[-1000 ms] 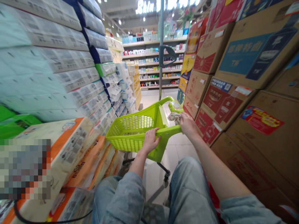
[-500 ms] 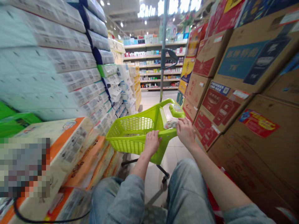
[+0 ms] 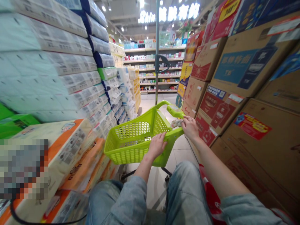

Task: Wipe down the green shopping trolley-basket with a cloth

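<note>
Lime-green cart [image 3: 167,153] between stacked packs [image 3: 77,62] and boxes [image 3: 234,70].
Its plastic basket [image 3: 126,157] has rows of holes; the left hand [image 3: 157,145] curls over the rim [image 3: 128,149], the right hand [image 3: 190,127] pinches a pale cloth [image 3: 176,124] at the handle [image 3: 175,111].

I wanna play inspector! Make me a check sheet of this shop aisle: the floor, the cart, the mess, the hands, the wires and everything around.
Surface: pale tiled floor
Things: yellow-green shopping cart; patterned cloth
Clutter: red item at lower right, can't tell what
Hands: left hand holds the cart's near side; right hand holds the cloth
Cables: black cable, lower left
Surroundings: stacked tissue packs left, cardboard cartons right, upright pole and stocked shelves ahead
</note>
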The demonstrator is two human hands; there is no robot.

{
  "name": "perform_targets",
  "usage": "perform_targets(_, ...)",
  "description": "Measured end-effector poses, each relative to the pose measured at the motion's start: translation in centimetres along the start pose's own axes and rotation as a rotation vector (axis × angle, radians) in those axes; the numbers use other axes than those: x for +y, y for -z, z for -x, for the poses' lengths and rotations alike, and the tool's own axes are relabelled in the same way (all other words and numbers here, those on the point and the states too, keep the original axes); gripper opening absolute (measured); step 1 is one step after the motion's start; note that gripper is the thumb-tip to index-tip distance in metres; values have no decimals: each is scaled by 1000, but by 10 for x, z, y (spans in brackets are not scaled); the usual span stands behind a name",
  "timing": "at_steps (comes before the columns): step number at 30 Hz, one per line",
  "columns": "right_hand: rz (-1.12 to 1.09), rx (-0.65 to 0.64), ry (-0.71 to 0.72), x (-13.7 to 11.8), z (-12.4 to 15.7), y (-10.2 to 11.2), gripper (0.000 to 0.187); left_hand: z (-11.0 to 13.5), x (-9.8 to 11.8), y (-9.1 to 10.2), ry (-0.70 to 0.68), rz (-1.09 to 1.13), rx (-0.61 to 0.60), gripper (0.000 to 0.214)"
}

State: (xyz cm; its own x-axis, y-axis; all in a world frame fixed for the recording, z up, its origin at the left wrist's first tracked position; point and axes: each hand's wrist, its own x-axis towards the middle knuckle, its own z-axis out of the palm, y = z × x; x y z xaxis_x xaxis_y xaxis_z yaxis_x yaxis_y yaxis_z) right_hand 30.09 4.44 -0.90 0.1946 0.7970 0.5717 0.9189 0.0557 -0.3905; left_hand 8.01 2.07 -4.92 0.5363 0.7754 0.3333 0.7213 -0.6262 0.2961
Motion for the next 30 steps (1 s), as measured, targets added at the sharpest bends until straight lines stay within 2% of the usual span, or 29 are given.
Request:
perform_targets(4, -34, -58, 54, 7, -2, 4, 31, 10, -15, 12, -17, 36, -96, 49)
perform_targets(7, -43, -106, 35, 3, -1, 5, 32, 19, -34, 21, 136, -26, -204, 39)
perform_targets(11, -58, -70, -31, -23, 1, 5, 34, 25, -47, 24, 211, -112, -291, 37)
perform_targets(13, -133, -47, 26, -41, 0, 4, 37, 24, -48, 23, 211, -121, -302, 39)
perform_targets(16, -192, -89, 135, -60, -6, 1, 40, 22, -45, 22, 210, -124, -300, 39)
perform_targets(18, -100, -174, 98, -68, -9, -2, 40, 21, -43, 21, 210, -125, -291, 39)
perform_targets(22, 180, -461, -21, -80, -9, -11, 41, 22, -41, 21, 210, -120, -279, 39)
perform_targets(25, 180, -640, -29, -91, -7, -23, 45, 23, -40, 21, 218, -122, -273, 39)
perform_targets(27, 183, -700, -23, -96, -9, -33, 47, 24, -39, 21, 219, -128, -263, 38)
perform_targets(30, 258, -711, -3, -98, -18, -48, 58, 26, -37, 20, 221, -139, -248, 37)
